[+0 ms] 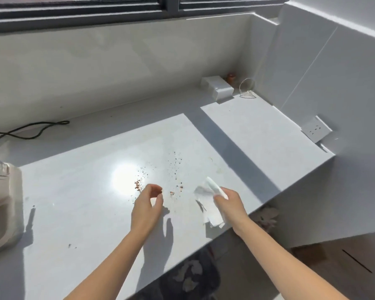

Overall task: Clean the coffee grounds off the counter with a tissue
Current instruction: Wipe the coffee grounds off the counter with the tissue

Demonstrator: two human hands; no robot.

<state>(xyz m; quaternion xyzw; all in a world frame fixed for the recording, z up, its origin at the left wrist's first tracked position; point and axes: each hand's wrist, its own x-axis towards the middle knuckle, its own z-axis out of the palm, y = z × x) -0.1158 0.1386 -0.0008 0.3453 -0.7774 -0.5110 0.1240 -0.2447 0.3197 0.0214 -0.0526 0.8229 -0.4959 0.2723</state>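
Tissue gripped in right hand, partly hiding it; left hand loosely curled, empty, beside grounds.

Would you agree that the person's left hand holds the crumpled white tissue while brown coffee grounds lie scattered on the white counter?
Not quite: the head view shows the right hand holding the crumpled white tissue. The left hand holds nothing, fingers curled. Brown coffee grounds do lie scattered on the white counter.
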